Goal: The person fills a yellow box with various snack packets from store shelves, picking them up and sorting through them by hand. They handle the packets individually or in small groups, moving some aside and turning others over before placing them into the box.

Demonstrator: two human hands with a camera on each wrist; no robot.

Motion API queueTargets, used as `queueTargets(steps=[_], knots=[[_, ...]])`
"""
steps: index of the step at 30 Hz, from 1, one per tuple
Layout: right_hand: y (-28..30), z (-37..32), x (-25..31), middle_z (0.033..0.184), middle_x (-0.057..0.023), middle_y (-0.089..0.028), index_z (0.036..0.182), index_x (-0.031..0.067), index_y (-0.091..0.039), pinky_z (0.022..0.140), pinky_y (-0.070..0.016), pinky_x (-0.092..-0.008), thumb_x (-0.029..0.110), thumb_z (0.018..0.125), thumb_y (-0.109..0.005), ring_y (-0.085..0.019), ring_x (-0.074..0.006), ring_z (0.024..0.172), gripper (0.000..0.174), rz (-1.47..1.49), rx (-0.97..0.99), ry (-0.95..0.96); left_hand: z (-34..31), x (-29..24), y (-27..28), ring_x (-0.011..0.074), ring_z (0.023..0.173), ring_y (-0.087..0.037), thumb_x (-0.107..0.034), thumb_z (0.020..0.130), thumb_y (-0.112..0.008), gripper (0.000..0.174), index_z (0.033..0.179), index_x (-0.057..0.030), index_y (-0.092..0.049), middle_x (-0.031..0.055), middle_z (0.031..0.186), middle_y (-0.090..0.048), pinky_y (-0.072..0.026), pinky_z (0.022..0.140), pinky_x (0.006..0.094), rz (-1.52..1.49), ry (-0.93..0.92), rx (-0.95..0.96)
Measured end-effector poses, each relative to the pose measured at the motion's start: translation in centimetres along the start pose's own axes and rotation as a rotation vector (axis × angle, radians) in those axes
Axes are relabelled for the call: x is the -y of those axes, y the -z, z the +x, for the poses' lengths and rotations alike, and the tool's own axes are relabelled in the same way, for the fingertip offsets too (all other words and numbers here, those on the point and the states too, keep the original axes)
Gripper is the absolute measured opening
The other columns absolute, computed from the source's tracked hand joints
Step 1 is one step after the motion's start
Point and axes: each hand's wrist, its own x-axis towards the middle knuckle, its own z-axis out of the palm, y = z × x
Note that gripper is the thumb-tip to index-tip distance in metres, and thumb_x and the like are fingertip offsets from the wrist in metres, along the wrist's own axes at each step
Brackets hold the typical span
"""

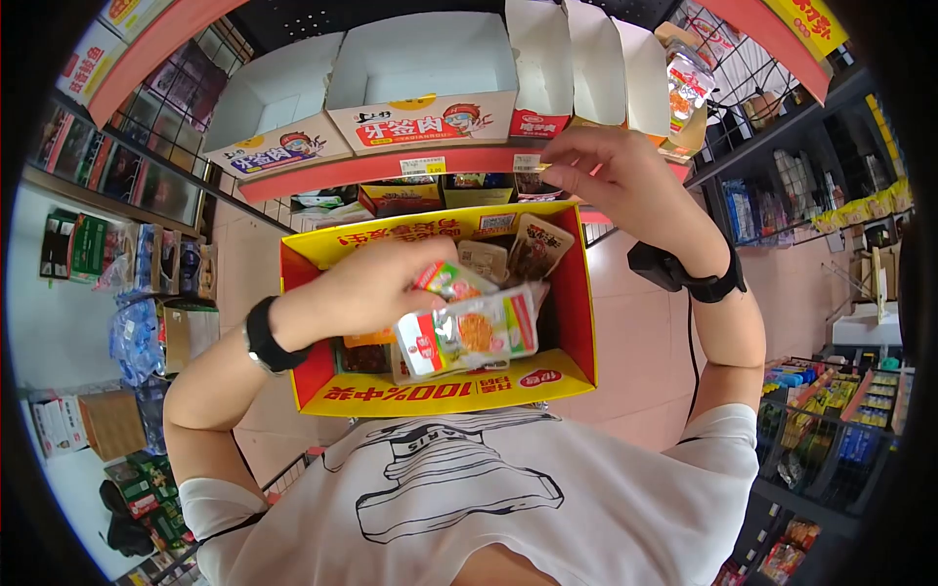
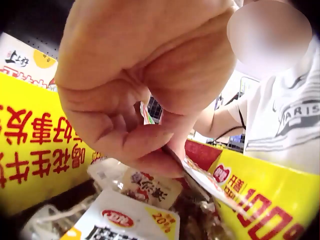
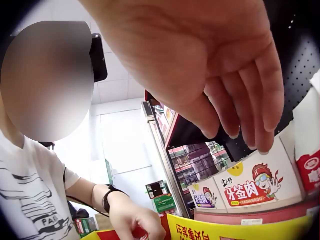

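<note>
Over the yellow and red box (image 1: 445, 398), the left hand (image 1: 376, 288) holds small clear-fronted snack packets (image 1: 469, 332) between thumb and fingers. Up close in the left wrist view, that hand (image 2: 135, 95) pinches the packets' edge above other packets (image 2: 120, 215) lying in the box. Near the shelf edge, just beyond the box's far right corner, is the right hand (image 1: 625, 186), with nothing in it. Its fingers hang loosely bent in the right wrist view, where the hand (image 3: 215, 65) is in front of the white display boxes (image 3: 255, 182).
A red-edged shelf (image 1: 386, 164) carries white display cartons (image 1: 420, 73) whose visible insides hold nothing; the rightmost carton area has packets (image 1: 689, 83). More packets are under that shelf. Racks of goods (image 1: 831, 410) stand at the right, and shelved goods and cardboard boxes (image 1: 115, 425) at the left.
</note>
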Motion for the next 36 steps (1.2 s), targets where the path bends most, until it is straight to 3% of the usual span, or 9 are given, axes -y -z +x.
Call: queueTargets(steps=[2,6,13,19,26,28,29,32,36], knots=[[-0.7,-0.1,-1.2,0.087,-0.0088,-0.065,0.1,0.0005,-0.06,0.06,-0.0474,-0.0264,0.021,0.085,-0.062,-0.061,-0.0135,0.074,0.026,0.114,0.021,-0.001,-0.3,-0.3,1.6,0.0174,0.085,-0.056,-0.007,0.075,-0.07,0.032,0.1,-0.0043,-0.05,0.0058,0.09,-0.055,-0.0442,0.074,0.03,-0.066,0.031,-0.089],[-2.0,-0.4,-2.5,0.099,-0.0128,-0.062,0.12,-0.0007,-0.047,0.064,-0.0503,-0.0292,0.037,0.083,-0.065,-0.062,-0.0175,0.083,0.055,0.552,0.095,-0.056,-0.6,0.2,2.9,0.0074,0.083,-0.054,-0.001,0.079,-0.066,0.03,0.103,-0.0025,-0.048,0.0014,0.09,-0.056,-0.0469,0.072,0.0246,-0.546,-0.075,-0.406],[-2.0,0.3,0.7,0.105,-0.0147,-0.059,0.126,-0.0065,-0.037,0.06,-0.053,-0.0245,0.032,0.081,-0.068,-0.063,-0.0181,0.084,0.067,0.721,0.145,-0.123,0.2,-0.3,3.2,0.0087,0.09,-0.058,-0.001,0.081,-0.065,0.033,0.106,-0.0005,-0.045,0.0058,0.098,-0.06,-0.0493,0.079,0.025,-0.575,-0.153,-0.615],[-2.6,1.0,-0.6,0.093,-0.0094,-0.062,0.111,-0.0055,-0.052,0.055,-0.0537,-0.0214,0.018,0.087,-0.061,-0.063,-0.0126,0.076,0.035,0.971,-0.033,-0.224,1.5,-1.1,2.0,0.0065,0.09,-0.056,-0.006,0.083,-0.064,0.035,0.112,-0.0006,-0.045,0.0038,0.101,-0.058,-0.0472,0.079,0.0236,-0.672,-0.171,-0.642],[-2.3,1.0,-1.3,0.082,-0.0075,-0.063,0.102,-0.0038,-0.054,0.05,-0.0523,-0.0211,0.018,0.089,-0.057,-0.061,-0.0095,0.061,0.025,1.007,-0.186,-0.3,1.2,-1.6,2.4,0.0064,0.084,-0.057,-0.023,0.09,-0.057,0.036,0.115,0.0024,-0.051,0.0037,0.094,-0.062,-0.046,0.075,0.0235,-0.626,0.047,-0.507],[-2.4,1.1,-1.3,0.08,-0.0068,-0.062,0.102,-0.0037,-0.054,0.048,-0.0517,-0.0209,0.018,0.09,-0.056,-0.061,-0.0091,0.059,0.025,0.952,-0.184,-0.296,1.1,-1.9,2.7,0.0038,0.073,-0.055,-0.032,0.091,-0.055,0.039,0.111,0.0019,-0.053,-0.0016,0.081,-0.061,-0.0447,0.064,0.0203,-0.421,0.133,-0.388],[-2.5,1.2,-1.3,0.077,-0.0061,-0.062,0.101,-0.0036,-0.054,0.046,-0.0511,-0.0208,0.017,0.09,-0.056,-0.06,-0.0088,0.058,0.024,0.899,-0.178,-0.294,1.2,-2.0,2.8,0.0084,0.083,-0.059,-0.031,0.085,-0.064,0.039,0.103,0.0028,-0.059,0.0067,0.088,-0.064,-0.0466,0.071,0.0268,-0.405,0.215,-0.314],[-3.1,1.3,-1.3,0.075,-0.0055,-0.062,0.098,-0.0033,-0.054,0.043,-0.0497,-0.0204,0.018,0.09,-0.056,-0.059,-0.0082,0.055,0.023,0.806,-0.212,-0.252,2.0,-1.8,1.7,0.011,0.08,-0.062,-0.029,0.081,-0.068,0.04,0.103,0.0024,-0.058,0.0076,0.089,-0.064,-0.0468,0.07,0.0273,-0.221,0.093,-0.393],[-3.1,1.0,-0.5,0.074,-0.0054,-0.061,0.096,-0.0029,-0.053,0.043,-0.049,-0.0195,0.017,0.09,-0.055,-0.059,-0.0079,0.056,0.021,0.738,-0.267,-0.227,2.5,-2.8,1.4,0.0128,0.063,-0.063,-0.022,0.079,-0.07,0.057,0.12,0.0034,-0.04,0.0101,0.09,-0.062,-0.0496,0.055,0.0242,-0.517,0.268,-0.35]])
